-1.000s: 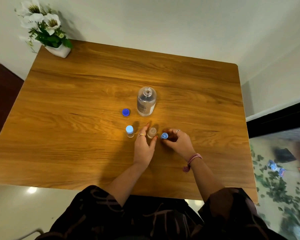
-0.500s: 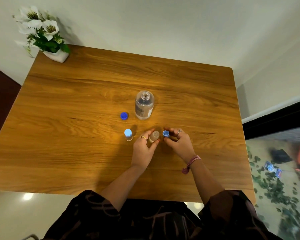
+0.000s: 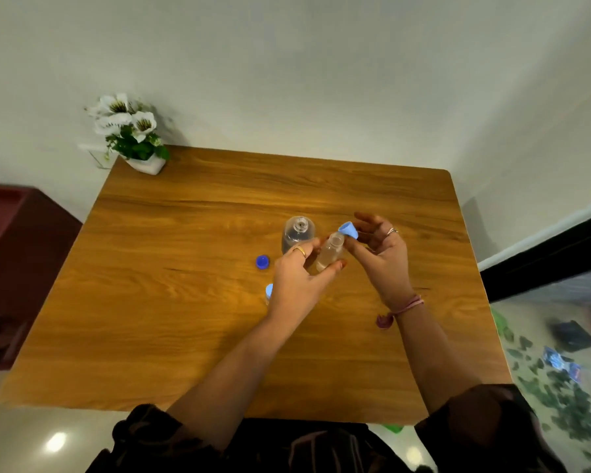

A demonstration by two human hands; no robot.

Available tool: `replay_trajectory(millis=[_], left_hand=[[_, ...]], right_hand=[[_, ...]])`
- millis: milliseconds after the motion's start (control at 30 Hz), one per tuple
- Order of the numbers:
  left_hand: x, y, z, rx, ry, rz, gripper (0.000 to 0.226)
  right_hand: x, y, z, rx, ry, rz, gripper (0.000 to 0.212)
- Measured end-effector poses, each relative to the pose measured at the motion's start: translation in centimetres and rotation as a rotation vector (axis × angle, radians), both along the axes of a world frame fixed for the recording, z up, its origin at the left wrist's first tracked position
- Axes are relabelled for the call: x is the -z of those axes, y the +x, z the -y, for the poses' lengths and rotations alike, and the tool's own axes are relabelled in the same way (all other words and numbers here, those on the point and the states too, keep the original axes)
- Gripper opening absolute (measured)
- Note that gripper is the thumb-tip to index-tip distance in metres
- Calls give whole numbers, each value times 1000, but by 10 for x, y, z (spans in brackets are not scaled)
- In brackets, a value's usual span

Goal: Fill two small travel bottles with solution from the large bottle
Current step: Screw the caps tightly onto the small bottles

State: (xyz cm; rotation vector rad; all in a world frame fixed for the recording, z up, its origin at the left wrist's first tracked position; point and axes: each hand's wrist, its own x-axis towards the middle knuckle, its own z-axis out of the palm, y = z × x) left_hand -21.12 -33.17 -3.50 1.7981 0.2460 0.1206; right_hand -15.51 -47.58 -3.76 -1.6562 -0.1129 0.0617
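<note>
Hands (image 3: 342,264) above wooden table (image 3: 185,302)

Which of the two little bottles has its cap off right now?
The small bottle held up in the left hand: its mouth is bare, and the right hand pinches its light blue cap. The other small bottle, on the table, wears its cap.
</note>
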Motion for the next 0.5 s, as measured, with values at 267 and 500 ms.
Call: replay_trajectory(millis=[267, 500], left_hand=[[-71, 28, -48, -56, -57, 125, 41], [-123, 47, -78, -35, -47, 243, 41]], right_hand=[[-100, 23, -32, -35, 181, 90, 26], [-176, 36, -71, -202, 165, 227, 25]])
